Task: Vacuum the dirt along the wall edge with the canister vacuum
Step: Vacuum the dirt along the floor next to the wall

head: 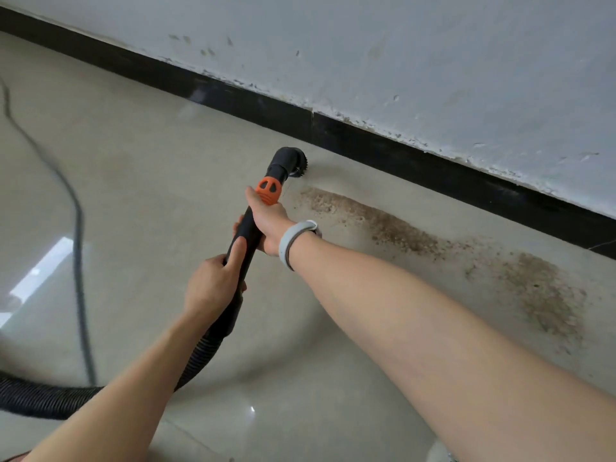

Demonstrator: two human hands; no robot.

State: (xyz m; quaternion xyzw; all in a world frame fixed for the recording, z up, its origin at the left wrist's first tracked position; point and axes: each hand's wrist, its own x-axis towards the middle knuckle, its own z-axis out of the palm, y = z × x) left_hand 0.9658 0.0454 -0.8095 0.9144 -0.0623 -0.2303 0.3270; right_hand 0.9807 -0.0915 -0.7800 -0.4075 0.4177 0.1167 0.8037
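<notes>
Vacuum wand (pixel 245 235), one, black, runs from near-left up toward the far wall; one orange collar (pixel 269 190) sits above the grip, one round brush nozzle (pixel 289 163) at the tip, on the floor just beside the black baseboard (pixel 383 145), not clearly touching it. One ribbed hose (pixel 50 400) curves from the wand's near end off the left edge. Two hands on the wand: right hand (pixel 268 221) grips it just below the collar, fingers wrapped around the tube, one grey wristband (pixel 293 241) on that wrist; left hand (pixel 213 285) grips lower down, fingers curled round, thumb laid along the tube. Dirt (pixel 383 225): one brown band with two denser patches, starting just right of the nozzle and running right along the baseboard, widening toward the near right. One thin cable (pixel 78 248) snakes down the left floor (pixel 150 145), well apart from the nozzle. Open tile left of the nozzle and near the hands. One white wall (pixel 433 61) above the baseboard, paint chipped along the bottom edge.
</notes>
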